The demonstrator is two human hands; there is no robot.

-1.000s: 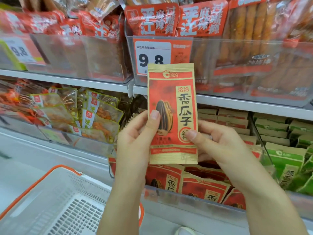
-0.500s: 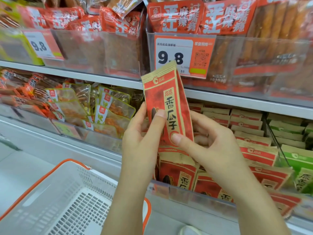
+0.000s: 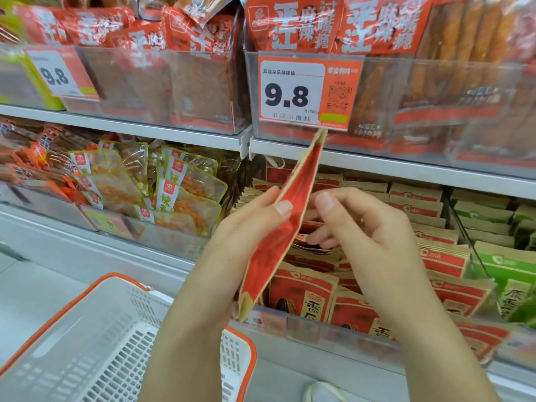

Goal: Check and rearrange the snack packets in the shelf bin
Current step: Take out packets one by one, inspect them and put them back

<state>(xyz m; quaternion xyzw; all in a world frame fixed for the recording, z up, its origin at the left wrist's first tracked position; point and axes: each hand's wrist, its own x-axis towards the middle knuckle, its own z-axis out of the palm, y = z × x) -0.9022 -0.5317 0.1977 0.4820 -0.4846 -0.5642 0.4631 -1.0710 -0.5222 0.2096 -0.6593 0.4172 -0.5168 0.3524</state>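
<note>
Sunflower seed packet [image 3: 285, 216] had turned from face-on to nearly edge-on, held above the shelf bin [image 3: 362, 326]. Left hand [image 3: 246, 236] pinched it, thumb on the front; right hand [image 3: 356, 227] loosened, thumb lifted clear. Probably flipping to check the back.

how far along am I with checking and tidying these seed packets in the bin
Midway, it seems. Done: one red seed packet is out of the shelf bin. In hand: your left hand pinches it, nearly edge-on, while the right hand is beside it. Left: returning it and straightening the leaning red packets at the front.
</note>
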